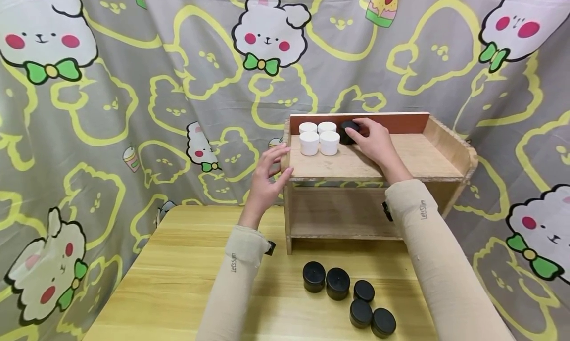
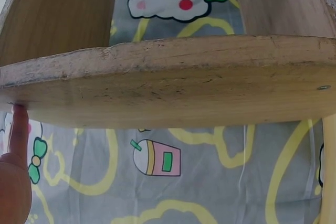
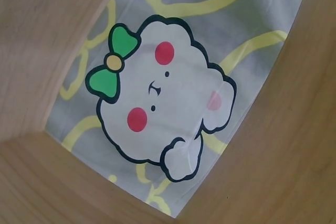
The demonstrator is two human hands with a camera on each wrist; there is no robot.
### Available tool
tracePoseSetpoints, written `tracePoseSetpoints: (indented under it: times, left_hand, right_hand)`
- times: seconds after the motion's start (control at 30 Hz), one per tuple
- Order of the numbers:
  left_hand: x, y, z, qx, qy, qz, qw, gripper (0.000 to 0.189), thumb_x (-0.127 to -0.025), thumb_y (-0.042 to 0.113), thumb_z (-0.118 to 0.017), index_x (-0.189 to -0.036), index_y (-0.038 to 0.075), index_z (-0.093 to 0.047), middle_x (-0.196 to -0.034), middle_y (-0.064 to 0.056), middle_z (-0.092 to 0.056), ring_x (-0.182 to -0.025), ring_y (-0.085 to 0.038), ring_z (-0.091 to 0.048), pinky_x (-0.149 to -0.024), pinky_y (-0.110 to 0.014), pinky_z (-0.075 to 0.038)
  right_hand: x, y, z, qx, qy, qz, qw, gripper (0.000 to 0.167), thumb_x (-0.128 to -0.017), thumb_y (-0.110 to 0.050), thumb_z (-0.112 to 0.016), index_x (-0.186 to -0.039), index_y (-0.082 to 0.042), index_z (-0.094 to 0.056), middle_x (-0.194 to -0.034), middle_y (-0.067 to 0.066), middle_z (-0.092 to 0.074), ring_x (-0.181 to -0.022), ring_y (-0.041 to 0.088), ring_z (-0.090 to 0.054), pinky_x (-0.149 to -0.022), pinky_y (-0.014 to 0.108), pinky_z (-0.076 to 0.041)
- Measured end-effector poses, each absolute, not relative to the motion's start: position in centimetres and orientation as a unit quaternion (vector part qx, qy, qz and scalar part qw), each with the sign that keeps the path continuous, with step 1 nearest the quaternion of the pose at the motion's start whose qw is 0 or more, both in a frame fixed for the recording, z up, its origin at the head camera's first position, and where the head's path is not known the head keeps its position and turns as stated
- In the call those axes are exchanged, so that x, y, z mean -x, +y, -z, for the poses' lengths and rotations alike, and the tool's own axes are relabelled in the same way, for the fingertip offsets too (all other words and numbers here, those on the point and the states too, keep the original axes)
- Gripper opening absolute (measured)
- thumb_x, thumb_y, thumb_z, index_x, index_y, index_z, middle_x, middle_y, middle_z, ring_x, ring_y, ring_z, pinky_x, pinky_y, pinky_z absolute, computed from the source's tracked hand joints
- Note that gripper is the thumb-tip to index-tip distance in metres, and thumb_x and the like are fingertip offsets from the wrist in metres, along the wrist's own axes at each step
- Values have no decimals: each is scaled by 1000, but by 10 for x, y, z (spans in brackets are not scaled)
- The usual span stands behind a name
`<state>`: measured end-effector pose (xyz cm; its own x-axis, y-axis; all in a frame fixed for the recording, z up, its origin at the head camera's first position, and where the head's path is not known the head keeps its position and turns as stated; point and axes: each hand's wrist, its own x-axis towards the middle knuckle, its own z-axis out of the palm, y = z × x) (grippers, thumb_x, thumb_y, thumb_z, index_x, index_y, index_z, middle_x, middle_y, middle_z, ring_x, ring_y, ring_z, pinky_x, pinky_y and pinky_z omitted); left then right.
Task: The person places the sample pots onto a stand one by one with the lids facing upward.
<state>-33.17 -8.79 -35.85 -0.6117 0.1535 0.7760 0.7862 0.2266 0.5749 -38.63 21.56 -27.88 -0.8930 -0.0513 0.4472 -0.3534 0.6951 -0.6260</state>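
Observation:
On the top board of a small wooden shelf, my right hand grips a black lidded jar between thumb and fingers. Several white jars stand in two rows just left of it. My left hand rests at the shelf's left end, fingers spread and loosely bent. In the left wrist view, the thumb touches the wooden side panel. The right wrist view looks through the shelf's opening, past a wooden board; the right hand and the jar are outside that view.
Several black jars stand on the wooden table in front of the shelf. A red-brown back strip and a raised right side panel border the top board. A patterned curtain hangs behind.

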Motion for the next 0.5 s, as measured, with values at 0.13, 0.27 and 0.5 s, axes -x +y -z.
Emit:
tracePoseSetpoints:
  times: [0.13,0.27,0.5]
  left_hand:
    - [332,-88,358,325,-721,533,301,44,-98,13,-72,-140,17,-62,-155,1,-50,-125,-27,-61,-100,-42,-59]
    - [333,-88,358,326,-720,534,300,44,-98,13,-72,-141,17,-62,-155,1,-50,-125,-28,-60,-101,-44,-59]
    - [331,-87,359,322,-722,533,300,43,-98,12,-71,-140,12,-61,-155,0,-50,-125,-28,-60,-100,-46,-59]
  right_hand:
    - [388,214,278,-113,-897,-376,201,56,-103,-39,-63,-147,-5,-55,-135,27,-63,-124,39,-60,-110,54,-45]
    - [389,214,278,-118,-897,-376,199,55,-104,-38,-62,-148,-7,-55,-135,27,-63,-123,40,-61,-109,54,-46]
    - [389,214,280,-122,-899,-375,190,55,-104,-37,-61,-150,-6,-53,-136,27,-62,-124,40,-59,-109,55,-45]
